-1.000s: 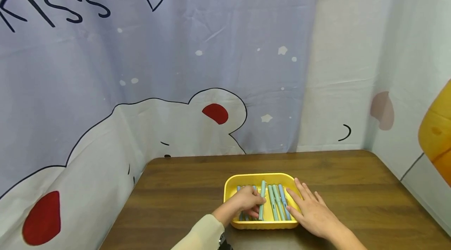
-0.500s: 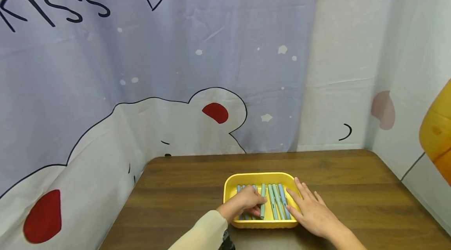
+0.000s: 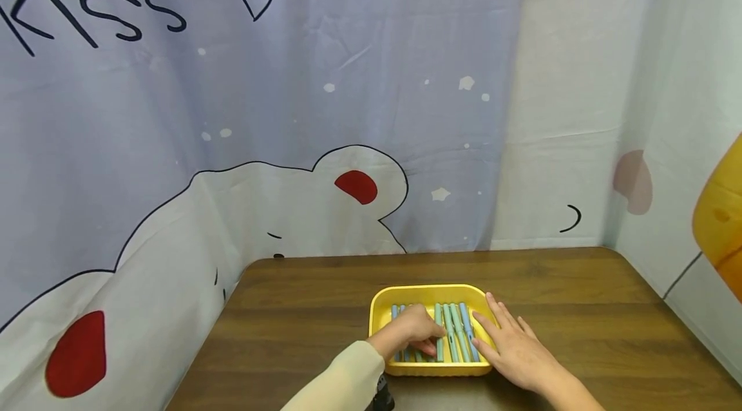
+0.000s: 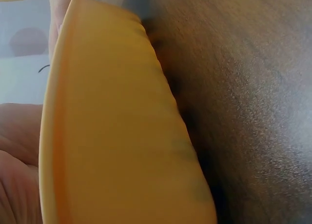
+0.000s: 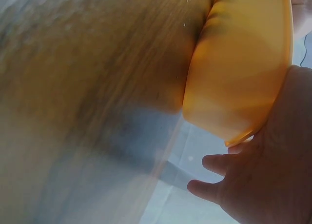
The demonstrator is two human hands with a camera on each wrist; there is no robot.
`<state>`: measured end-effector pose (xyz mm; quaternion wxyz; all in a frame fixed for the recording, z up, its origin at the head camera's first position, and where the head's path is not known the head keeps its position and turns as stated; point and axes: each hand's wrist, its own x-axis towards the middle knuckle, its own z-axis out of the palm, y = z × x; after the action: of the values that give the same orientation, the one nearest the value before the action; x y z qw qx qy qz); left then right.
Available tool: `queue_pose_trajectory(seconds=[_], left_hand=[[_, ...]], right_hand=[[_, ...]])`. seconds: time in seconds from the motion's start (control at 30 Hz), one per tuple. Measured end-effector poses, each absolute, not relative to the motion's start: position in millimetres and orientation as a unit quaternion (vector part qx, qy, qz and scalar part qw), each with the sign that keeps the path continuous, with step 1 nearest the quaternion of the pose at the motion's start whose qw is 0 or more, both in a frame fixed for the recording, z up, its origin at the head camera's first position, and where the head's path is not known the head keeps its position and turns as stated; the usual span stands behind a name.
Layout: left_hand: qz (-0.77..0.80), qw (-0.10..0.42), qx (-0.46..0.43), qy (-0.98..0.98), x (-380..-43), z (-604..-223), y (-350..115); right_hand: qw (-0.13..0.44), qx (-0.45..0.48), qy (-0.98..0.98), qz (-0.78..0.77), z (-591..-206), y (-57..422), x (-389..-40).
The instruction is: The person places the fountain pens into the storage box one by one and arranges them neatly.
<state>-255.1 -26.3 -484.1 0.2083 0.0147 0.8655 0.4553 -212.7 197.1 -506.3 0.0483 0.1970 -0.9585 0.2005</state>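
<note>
A yellow plastic tray [image 3: 435,370] stands on the table and holds a row of light green and blue pens. My left hand [image 3: 416,326] reaches into it, pinching a green pen [image 3: 438,315] that lies close beside two other green pens [image 3: 455,327]. To their right is a blue pen [image 3: 469,330]. Several blue pens [image 3: 395,312] lie at the tray's left, partly hidden by that hand. My right hand [image 3: 514,348] rests at the tray's right rim with fingers spread. Both wrist views show mostly the tray's outer wall [image 4: 117,116]; the pens are hidden there.
The tray sits near the front of a brown wooden table [image 3: 301,321]. Behind and beside the table hangs a printed curtain [image 3: 371,76]. A dark wrist device [image 3: 382,395] shows below the left sleeve [image 3: 348,379].
My left hand has shifted slightly right with the green pen, bringing it up against the other green pens. The right hand stays at the rim. The head view has shifted slightly.
</note>
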Motion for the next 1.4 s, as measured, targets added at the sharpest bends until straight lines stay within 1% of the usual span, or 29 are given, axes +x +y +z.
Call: queue_pose_trajectory(seconds=[0.43, 0.8, 0.93, 1.17, 1.4], left_hand=[[0.333, 0.177, 0.034, 0.926, -256.5, -486.8, -19.1], [0.315, 0.177, 0.034, 0.932, -256.3, -485.0, -19.6], [0.351, 0.178, 0.040, 0.918, -255.5, -483.4, -24.9], [0.492, 0.194, 0.057, 0.847, -254.5, -475.9, -45.0], [0.545, 0.189, 0.067, 0.814, -249.3, -458.0, -70.8]], right_hand=[[0.061, 0.199, -0.957, 0.202, -507.5, 196.4, -211.1], [0.056, 0.202, -0.957, 0.203, -510.0, 194.5, -212.8], [0.060, 0.202, -0.956, 0.202, -510.0, 193.0, -213.6], [0.050, 0.201, -0.957, 0.203, -508.7, 193.5, -215.1], [0.048, 0.198, -0.958, 0.202, -510.1, 196.2, -214.2]])
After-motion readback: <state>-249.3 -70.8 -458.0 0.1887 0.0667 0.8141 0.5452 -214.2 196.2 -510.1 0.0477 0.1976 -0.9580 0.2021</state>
